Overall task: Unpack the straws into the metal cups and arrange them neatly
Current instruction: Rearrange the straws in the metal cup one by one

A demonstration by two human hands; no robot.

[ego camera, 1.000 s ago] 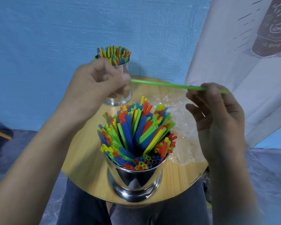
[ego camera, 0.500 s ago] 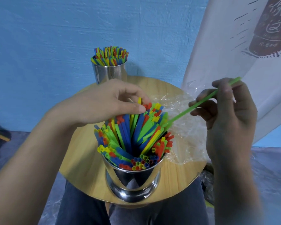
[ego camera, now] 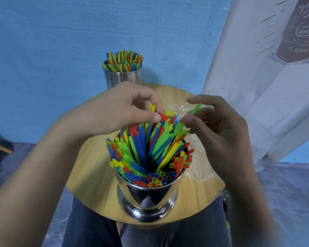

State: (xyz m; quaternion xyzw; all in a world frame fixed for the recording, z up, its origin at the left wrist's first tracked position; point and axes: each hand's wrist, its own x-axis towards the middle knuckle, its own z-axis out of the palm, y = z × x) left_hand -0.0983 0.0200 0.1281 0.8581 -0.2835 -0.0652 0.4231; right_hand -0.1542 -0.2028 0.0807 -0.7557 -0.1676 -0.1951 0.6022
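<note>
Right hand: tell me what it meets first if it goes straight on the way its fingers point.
Pointing left, the right hand would likely meet the straws in the near cup first, then the left hand; depth unclear.

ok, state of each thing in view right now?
near cup: upright, packed with straws, splayed unevenly.
far cup: upright, full of straws.
green straw: tilted, lower end among near cup's straws.
left hand: pinches straw tops in near cup.
right hand: holds green straw.
wrap: crumpled, lying on table.
</note>
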